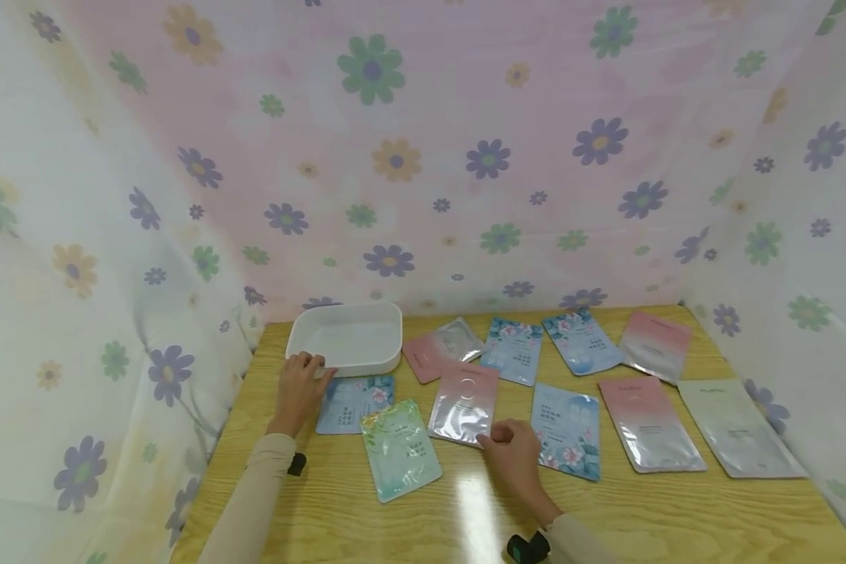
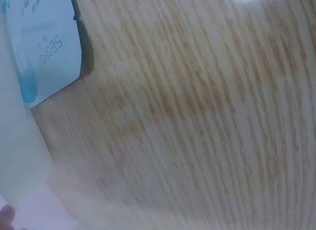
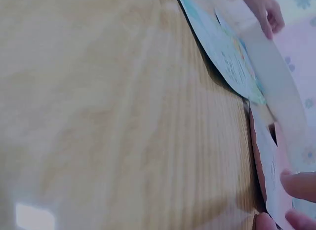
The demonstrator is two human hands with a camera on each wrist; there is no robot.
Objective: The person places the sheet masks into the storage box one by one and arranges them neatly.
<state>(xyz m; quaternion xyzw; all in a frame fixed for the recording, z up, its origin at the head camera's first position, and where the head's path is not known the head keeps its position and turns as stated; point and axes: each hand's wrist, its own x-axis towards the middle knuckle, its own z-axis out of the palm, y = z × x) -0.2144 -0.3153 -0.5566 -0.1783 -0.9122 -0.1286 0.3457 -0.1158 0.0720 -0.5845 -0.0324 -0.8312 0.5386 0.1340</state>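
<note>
My left hand grips the near left rim of a white plastic tray, its thumb along the front wall. Just in front of the tray lies a blue floral sheet mask packet, partly tucked under a green one. My right hand pinches the lower right corner of a pink and silver sheet mask packet in the middle of the table. The right wrist view catches the thumb at that packet's edge. Only a fingertip of the left hand shows in the left wrist view.
Behind the pinched packet lie another pink packet and a blue one. Several more lie to the right, among them a blue one, a pink one and a pale green one. Flowered cloth encloses the wooden table.
</note>
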